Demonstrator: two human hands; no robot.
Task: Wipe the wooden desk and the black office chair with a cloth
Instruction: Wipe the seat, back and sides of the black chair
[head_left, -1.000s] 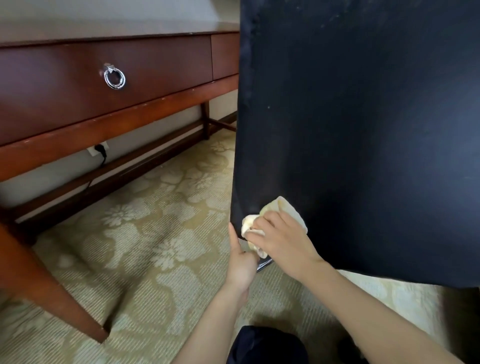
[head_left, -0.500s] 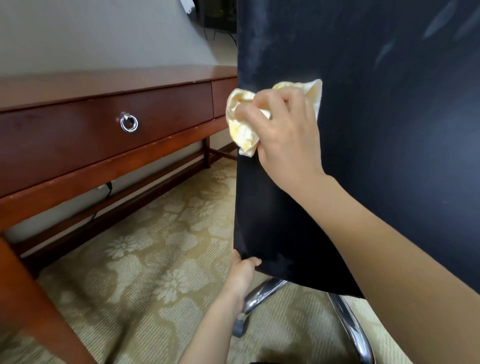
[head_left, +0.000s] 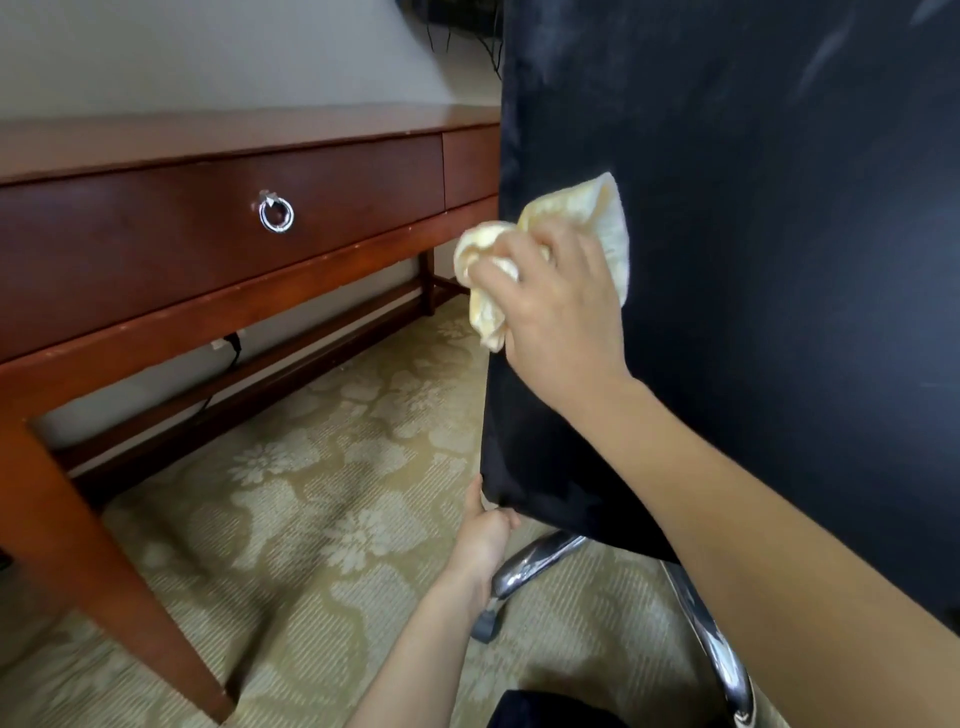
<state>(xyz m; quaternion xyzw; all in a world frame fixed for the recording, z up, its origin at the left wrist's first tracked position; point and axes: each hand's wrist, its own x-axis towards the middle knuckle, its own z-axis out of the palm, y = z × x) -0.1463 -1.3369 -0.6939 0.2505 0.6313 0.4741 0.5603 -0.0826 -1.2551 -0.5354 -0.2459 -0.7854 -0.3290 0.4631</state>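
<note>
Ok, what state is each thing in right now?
right hand, gripping the cloth against the chair back.
cloth, bunched, pressed near the chair back's left edge.
left hand, holding the chair back's bottom corner.
chair back, upright, faintly streaked.
desk drawer, shut.

Soft, even light; a pale glare lies across the top of the bench (head_left: 208, 140), with shade beneath it. Chrome chair legs (head_left: 535, 564) flash hard highlights, and the black chair (head_left: 779, 312) shows faint streaky sheen. Straight edges bow toward the borders.
</note>
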